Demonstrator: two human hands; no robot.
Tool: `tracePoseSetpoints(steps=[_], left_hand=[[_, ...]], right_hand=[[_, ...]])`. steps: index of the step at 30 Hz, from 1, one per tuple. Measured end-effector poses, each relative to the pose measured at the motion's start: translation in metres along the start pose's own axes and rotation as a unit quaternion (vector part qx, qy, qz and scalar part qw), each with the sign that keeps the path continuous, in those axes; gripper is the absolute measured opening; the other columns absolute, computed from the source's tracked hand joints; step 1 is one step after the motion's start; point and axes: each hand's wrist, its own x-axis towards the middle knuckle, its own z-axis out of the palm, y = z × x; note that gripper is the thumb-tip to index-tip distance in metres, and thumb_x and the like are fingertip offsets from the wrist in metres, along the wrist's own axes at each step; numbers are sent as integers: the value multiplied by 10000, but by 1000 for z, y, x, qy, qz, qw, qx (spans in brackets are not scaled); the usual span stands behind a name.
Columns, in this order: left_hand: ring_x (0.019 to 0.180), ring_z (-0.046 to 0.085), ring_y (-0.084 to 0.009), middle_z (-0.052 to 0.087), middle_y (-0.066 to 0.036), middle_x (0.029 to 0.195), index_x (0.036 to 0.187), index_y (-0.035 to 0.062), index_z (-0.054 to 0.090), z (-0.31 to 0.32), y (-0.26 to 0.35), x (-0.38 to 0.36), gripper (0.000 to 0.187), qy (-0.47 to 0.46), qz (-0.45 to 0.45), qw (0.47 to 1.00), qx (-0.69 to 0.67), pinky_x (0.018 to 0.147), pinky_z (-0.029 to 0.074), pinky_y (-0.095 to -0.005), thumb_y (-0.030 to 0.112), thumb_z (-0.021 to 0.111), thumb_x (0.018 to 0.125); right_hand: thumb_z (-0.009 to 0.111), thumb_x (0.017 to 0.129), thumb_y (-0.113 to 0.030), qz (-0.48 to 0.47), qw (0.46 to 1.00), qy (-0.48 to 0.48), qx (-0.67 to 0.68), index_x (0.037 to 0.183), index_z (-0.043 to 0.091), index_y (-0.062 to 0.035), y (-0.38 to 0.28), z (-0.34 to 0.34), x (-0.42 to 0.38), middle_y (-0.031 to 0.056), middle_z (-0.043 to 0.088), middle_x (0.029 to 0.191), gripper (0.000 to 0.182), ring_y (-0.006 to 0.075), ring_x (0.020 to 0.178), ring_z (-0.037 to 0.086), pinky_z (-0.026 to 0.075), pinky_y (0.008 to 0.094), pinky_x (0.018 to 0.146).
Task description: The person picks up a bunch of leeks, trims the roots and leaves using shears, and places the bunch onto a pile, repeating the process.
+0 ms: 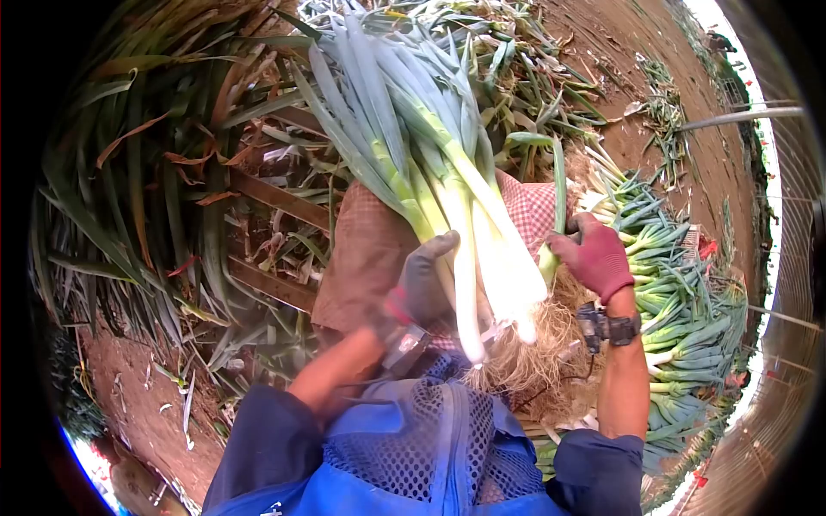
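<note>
A bunch of long leeks [465,202], white at the root end and blue-green at the leaves, lies across the lap with its roots toward the body. My left hand [428,279], in a grey glove, is closed around the left side of the bunch near the white stalks, its thumb over a stalk. To the right of the bunch, my right hand [594,256], in a dark red glove, pinches a green leaf [559,185] that stands upright. Stringy roots [538,353] hang below the white ends, between the two wrists.
Rows of leeks [680,318] are heaped along the right side. Untrimmed leeks with long dark leaves [129,189] are piled at the left, beside wooden slats [280,202]. Leaf scraps [533,77] cover the soil ahead. A metal pole [740,117] sticks out at the upper right.
</note>
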Motion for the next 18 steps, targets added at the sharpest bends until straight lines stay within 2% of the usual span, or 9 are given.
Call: tracePoseSetpoints(steps=[3,6,9,11,13,15,16,17,18], left_hand=[[1188,666,-318,690,-175,1296,1397,-16,574,5,3,-2,508,-4,-11,1000,-3,1114,490,-492,279,606,985],[1153,673,-322,656,-224,1279,1409,-50,507,-2,1,2,564,-6,13,999,44,1091,520,-455,333,572,1001],[1126,681,-315,669,-213,1247,1394,-45,521,0,1,1,558,-4,7,999,42,1077,529,-450,343,580,997],[1114,684,-311,676,-207,1230,1388,-42,527,2,2,1,554,0,-3,999,39,1072,532,-445,346,583,997],[1099,684,-306,681,-200,1204,1379,-37,536,0,3,2,542,3,5,999,39,1064,536,-446,343,585,996],[1108,685,-309,681,-202,1217,1386,-37,533,-4,3,0,544,1,1,999,42,1068,534,-446,337,590,995],[1116,685,-311,681,-203,1231,1393,-37,531,-5,4,0,547,-6,-1,999,45,1072,531,-447,331,594,994],[1116,685,-311,681,-203,1231,1393,-37,531,-5,4,0,547,-8,0,999,47,1072,531,-447,331,594,994],[1138,681,-315,676,-208,1248,1407,-37,522,-4,4,0,562,2,-7,999,45,1081,527,-452,334,603,992]], right_hand=[[661,923,-304,-12,999,48,-20,977,712,-95,0,-4,-1,115,731,757,221,204,641,699,556,392,580],[697,935,-191,-92,977,166,98,902,682,-62,3,-48,-14,56,682,696,134,132,588,639,501,315,517],[651,1007,-179,-63,940,288,173,1030,726,-24,19,-101,-12,1,663,770,174,61,604,513,369,250,525],[644,1030,-229,-37,918,223,326,1128,726,-44,10,-132,-20,-27,663,795,225,11,583,489,328,184,503],[639,1052,-252,-121,891,236,367,1173,712,-42,10,-156,-8,-44,659,801,253,1,567,450,301,181,494],[627,1068,-286,-37,897,285,337,1220,688,-29,0,-179,18,-44,664,809,305,-1,558,423,290,185,491],[616,1078,-327,-63,940,301,146,1248,681,-57,20,-183,50,-1,712,835,326,40,571,513,356,197,507],[608,1079,-377,-6,945,318,-73,1261,684,-80,7,-174,57,65,759,894,356,116,645,648,494,273,575],[607,1071,-437,21,961,251,-116,1253,686,-88,-19,-159,50,121,771,948,401,208,756,732,578,373,682]])
